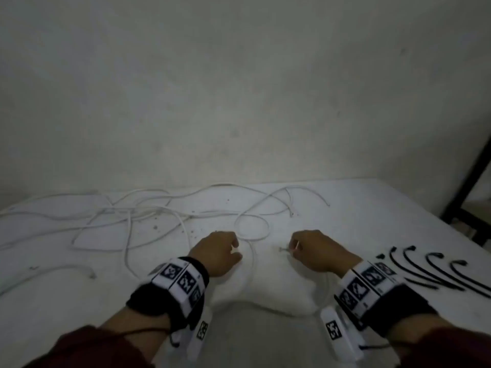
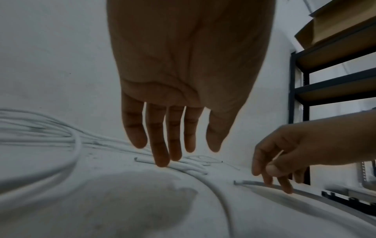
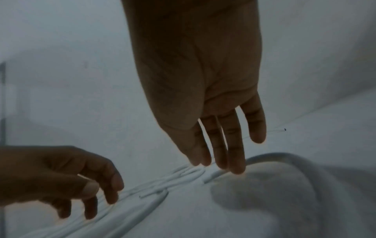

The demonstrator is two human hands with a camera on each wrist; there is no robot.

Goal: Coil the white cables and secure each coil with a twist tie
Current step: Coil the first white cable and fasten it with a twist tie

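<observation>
Several loose white cables (image 1: 127,216) lie tangled across the left and back of the white table (image 1: 372,208). One cable forms a loop (image 1: 252,227) just beyond my hands. My left hand (image 1: 235,251) hovers low with straight fingers, and its middle fingertip (image 2: 161,163) presses a cable near its cut end (image 2: 140,160). My right hand (image 1: 293,248) reaches down with straight fingers (image 3: 236,169) that touch another cable close to its end (image 1: 282,250). Neither hand grips anything. Black twist ties (image 1: 430,269) lie in a row right of my right wrist.
The white cover humps up (image 1: 260,293) between my wrists. A plain wall rises right behind the table. A black metal shelf rack (image 2: 335,80) with cardboard stands past the table's right edge, its leg (image 1: 467,187) at the far right corner.
</observation>
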